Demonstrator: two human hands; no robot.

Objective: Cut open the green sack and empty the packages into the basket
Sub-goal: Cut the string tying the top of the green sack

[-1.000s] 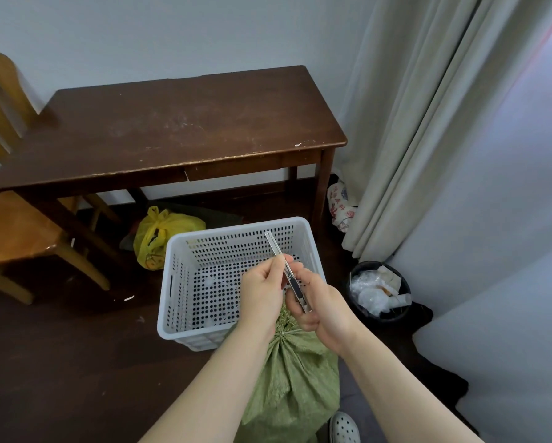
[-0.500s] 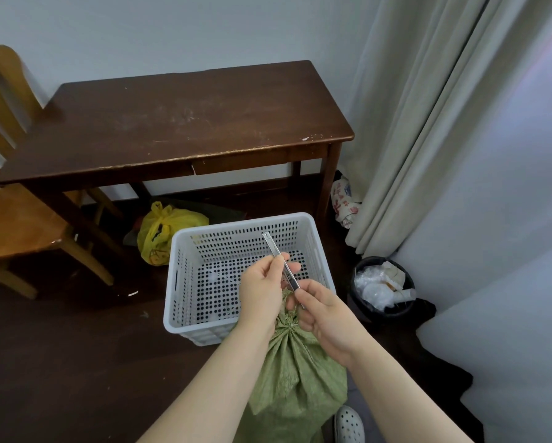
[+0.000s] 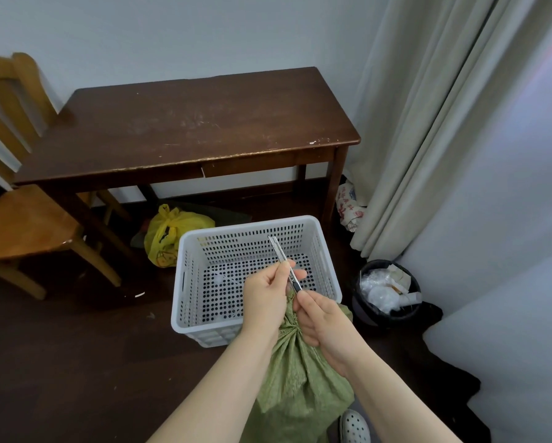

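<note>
A green woven sack [image 3: 300, 388] stands on the dark floor below me, its neck gathered shut between my hands. Just beyond it sits a white perforated basket [image 3: 252, 225]; its floor looks nearly bare. A thin metal utility knife [image 3: 279, 251] points up and away over the basket. My left hand [image 3: 265, 302] pinches the knife near its middle with thumb and fingers. My right hand [image 3: 325, 324] holds the knife's dark lower end with its fingertips, right above the sack's neck. The tie at the neck is hidden by my hands.
A dark wooden table [image 3: 188, 123] stands behind the basket, with a wooden chair [image 3: 22, 219] at the left. A yellow plastic bag [image 3: 172, 231] lies under the table. A black waste bin [image 3: 386, 292] sits at the right, by the curtain [image 3: 412, 123]. A white shoe [image 3: 354, 426] is beside the sack.
My right hand has slid down the knife from a full grip on the handle to its lower end. My left hand keeps its pinch. The view has shifted slightly.
</note>
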